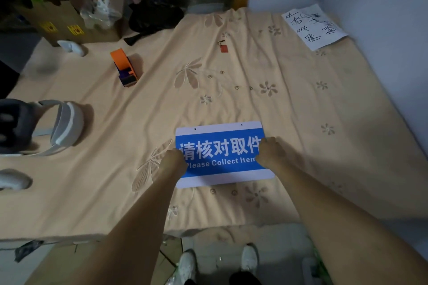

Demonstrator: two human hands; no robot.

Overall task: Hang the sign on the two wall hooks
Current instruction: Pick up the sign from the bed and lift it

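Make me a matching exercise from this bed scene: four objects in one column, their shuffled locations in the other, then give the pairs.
Objects:
1. sign
2. tape dispenser
3. handwritten paper
4. headset

Locations:
A. far right corner of the bed, beside the wall
B. left edge of the bed
C. near edge, flat, under the left hand and right hand
D. left of centre, farther back

Pairs: 1-C, 2-D, 3-A, 4-B
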